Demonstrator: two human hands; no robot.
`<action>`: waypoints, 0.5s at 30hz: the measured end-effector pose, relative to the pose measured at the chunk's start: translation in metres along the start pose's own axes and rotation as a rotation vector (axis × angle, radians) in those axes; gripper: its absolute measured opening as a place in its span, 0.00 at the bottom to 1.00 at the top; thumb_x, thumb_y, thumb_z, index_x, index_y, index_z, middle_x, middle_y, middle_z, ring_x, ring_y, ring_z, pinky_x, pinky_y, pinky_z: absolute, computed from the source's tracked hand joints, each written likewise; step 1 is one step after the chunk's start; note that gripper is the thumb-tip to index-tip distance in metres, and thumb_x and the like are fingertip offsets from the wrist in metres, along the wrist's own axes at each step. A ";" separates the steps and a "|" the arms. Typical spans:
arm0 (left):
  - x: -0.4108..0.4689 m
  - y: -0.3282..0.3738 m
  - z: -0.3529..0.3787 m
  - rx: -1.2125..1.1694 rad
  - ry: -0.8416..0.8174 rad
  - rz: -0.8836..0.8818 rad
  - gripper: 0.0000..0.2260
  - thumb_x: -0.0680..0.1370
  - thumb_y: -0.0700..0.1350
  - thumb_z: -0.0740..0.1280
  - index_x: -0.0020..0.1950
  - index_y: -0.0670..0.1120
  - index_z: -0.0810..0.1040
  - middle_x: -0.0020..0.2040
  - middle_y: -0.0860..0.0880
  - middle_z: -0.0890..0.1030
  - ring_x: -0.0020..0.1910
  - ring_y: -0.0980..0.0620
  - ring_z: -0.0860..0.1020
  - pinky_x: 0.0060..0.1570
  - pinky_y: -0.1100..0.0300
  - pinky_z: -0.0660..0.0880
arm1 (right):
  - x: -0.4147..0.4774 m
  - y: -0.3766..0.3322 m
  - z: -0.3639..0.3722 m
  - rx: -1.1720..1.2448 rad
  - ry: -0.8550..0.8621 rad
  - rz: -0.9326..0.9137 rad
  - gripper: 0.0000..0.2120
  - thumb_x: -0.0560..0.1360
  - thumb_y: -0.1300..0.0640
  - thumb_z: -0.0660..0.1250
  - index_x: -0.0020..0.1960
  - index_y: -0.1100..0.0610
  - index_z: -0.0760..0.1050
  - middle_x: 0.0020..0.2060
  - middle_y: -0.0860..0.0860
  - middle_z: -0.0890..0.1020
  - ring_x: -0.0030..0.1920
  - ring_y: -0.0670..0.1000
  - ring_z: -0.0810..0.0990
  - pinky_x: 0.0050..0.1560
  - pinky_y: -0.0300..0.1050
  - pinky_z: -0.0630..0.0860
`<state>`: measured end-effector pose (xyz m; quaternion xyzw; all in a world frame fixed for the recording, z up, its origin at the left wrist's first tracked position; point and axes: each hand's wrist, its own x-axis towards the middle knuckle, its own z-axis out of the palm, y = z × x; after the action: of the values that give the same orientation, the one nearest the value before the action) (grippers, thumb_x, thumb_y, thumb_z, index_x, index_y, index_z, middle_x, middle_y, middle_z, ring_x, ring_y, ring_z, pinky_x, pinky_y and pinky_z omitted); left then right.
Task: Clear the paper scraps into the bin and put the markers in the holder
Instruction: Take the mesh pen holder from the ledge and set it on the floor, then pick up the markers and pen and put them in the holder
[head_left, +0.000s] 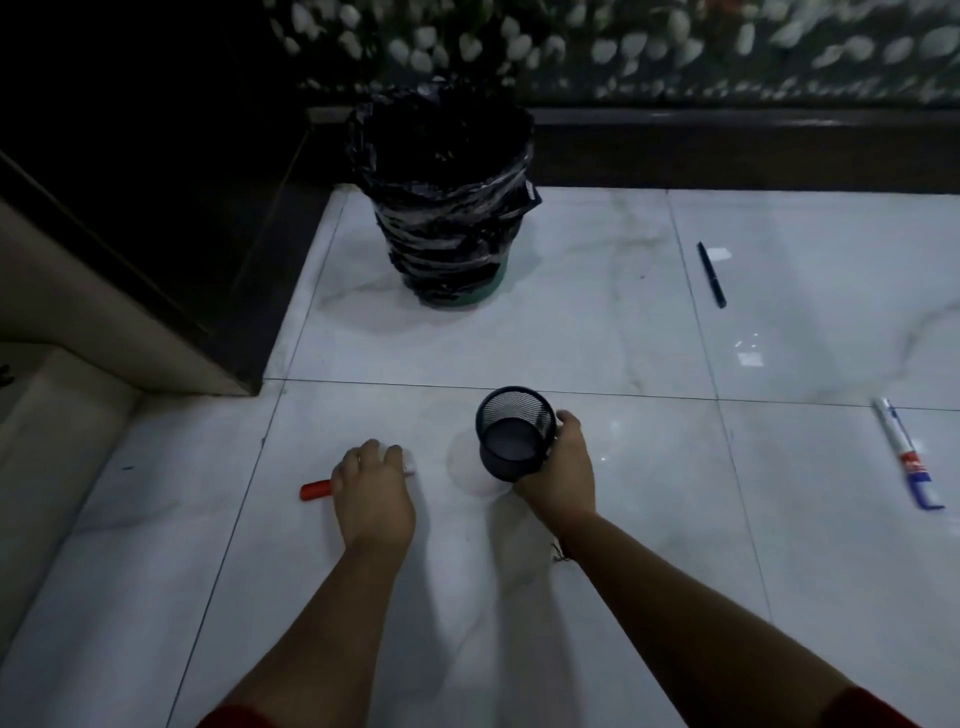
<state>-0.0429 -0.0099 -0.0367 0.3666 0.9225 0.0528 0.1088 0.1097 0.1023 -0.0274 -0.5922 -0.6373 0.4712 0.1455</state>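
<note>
Mesh holder (515, 435) empty, gripped by right hand (563, 457). Red-capped marker (317, 490) on floor, clasped by left hand (374, 493). Blue marker (906, 453), black pen (711, 274) uncollected. Bin (447, 208) beyond; scraps (719, 254) remaining.

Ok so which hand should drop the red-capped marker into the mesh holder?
Left. The left hand already covers the red-capped marker, while the right hand grips the mesh holder just beside it.
</note>
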 end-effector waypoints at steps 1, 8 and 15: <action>0.000 -0.006 0.002 0.075 -0.007 0.008 0.19 0.73 0.34 0.62 0.64 0.45 0.74 0.64 0.42 0.74 0.63 0.41 0.70 0.66 0.51 0.62 | -0.002 0.003 0.003 -0.005 0.007 0.043 0.36 0.64 0.64 0.72 0.69 0.57 0.63 0.63 0.54 0.76 0.60 0.56 0.77 0.56 0.47 0.75; -0.005 -0.012 0.005 0.002 -0.069 0.175 0.16 0.70 0.30 0.63 0.55 0.41 0.80 0.48 0.40 0.80 0.46 0.39 0.77 0.42 0.52 0.71 | -0.008 -0.001 0.015 -0.054 -0.073 0.116 0.28 0.68 0.68 0.65 0.68 0.62 0.66 0.60 0.58 0.77 0.59 0.57 0.77 0.58 0.48 0.74; -0.043 0.029 -0.020 -0.022 -0.233 0.340 0.12 0.80 0.48 0.56 0.60 0.51 0.76 0.51 0.45 0.78 0.46 0.44 0.78 0.39 0.57 0.69 | -0.036 0.004 -0.024 -0.045 -0.117 0.141 0.19 0.70 0.68 0.63 0.60 0.60 0.76 0.55 0.56 0.82 0.57 0.54 0.79 0.56 0.41 0.73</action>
<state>0.0019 -0.0183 -0.0055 0.5195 0.8278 0.0375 0.2084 0.1396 0.0800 -0.0049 -0.6100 -0.6119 0.4997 0.0612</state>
